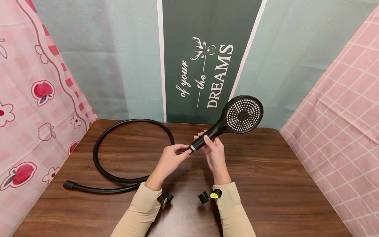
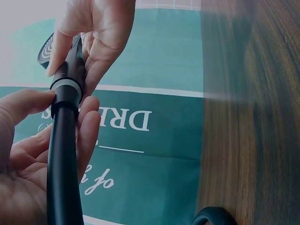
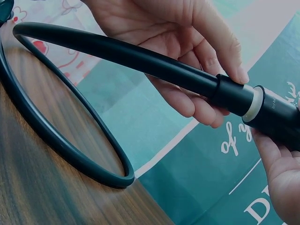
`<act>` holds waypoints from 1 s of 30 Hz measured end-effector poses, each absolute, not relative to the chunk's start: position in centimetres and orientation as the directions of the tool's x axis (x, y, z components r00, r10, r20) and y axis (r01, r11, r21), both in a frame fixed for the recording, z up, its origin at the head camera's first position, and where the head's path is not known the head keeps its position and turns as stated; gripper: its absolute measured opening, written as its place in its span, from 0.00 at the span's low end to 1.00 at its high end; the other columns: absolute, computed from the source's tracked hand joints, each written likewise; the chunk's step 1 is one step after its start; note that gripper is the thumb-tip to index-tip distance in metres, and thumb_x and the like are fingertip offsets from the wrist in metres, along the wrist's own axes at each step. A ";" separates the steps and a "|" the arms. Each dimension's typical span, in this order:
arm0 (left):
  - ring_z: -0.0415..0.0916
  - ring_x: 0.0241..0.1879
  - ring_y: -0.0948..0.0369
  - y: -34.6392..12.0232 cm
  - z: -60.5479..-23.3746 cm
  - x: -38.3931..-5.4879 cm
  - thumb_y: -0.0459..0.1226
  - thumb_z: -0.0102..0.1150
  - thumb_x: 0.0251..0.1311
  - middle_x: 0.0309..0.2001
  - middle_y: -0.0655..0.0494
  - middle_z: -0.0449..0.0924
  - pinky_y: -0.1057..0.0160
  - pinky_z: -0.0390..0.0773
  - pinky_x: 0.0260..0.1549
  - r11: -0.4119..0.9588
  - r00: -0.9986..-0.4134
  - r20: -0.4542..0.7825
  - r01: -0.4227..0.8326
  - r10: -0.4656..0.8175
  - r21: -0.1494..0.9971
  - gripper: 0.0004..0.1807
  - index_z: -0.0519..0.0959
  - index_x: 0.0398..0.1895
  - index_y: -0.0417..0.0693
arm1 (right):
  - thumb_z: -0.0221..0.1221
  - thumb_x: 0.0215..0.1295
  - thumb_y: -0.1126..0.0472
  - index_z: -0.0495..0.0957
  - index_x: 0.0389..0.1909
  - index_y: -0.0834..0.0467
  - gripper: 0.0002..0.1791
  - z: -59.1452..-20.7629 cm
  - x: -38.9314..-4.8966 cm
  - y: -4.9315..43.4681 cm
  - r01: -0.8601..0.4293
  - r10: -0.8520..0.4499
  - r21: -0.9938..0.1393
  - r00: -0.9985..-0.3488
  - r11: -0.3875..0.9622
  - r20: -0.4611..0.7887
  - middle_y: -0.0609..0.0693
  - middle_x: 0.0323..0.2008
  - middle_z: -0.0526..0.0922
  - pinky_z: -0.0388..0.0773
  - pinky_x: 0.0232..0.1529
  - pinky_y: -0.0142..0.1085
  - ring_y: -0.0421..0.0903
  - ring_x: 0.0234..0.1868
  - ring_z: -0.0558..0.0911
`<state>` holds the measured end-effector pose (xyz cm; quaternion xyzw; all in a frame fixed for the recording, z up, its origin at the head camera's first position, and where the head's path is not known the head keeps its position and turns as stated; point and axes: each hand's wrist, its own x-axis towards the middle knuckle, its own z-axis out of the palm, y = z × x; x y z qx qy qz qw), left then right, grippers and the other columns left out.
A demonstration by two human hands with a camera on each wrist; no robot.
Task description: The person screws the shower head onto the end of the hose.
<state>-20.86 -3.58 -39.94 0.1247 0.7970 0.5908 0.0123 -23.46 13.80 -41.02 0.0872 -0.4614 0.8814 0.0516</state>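
Note:
A black handheld shower head [image 1: 244, 113] is held up over the table, its spray face with pale nozzles turned toward the head camera. My right hand [image 1: 215, 154] grips its handle [image 1: 203, 140], thumb on top. At the handle's lower end, my left hand [image 1: 170, 159] pinches the black collar [image 3: 230, 96] of the shower hose [image 1: 98, 158], thumb on the collar in the left wrist view. Between collar and handle shows a pale ring [image 3: 254, 104], with the two in line. From my left hand the hose loops left across the table to its other end fitting [image 1: 69, 185].
The brown wood-grain table [image 1: 275, 184] ends at a back edge below a green and teal cloth [image 1: 204, 19] with lettering. Pink patterned cloth [image 1: 29, 108] hangs on the left, pink checked cloth [image 1: 340, 108] on the right. Black wrist cameras sit on both sleeves.

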 end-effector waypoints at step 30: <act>0.86 0.37 0.58 -3.5 -40.1 -20.9 0.37 0.63 0.65 0.39 0.44 0.88 0.62 0.83 0.37 0.247 -0.968 0.132 0.184 0.213 0.951 0.15 0.84 0.51 0.39 | 0.51 0.75 0.68 0.74 0.48 0.56 0.07 -40.9 -23.3 13.7 -0.174 0.015 -0.816 -0.980 -0.551 0.199 0.48 0.40 0.87 0.83 0.51 0.35 0.43 0.44 0.89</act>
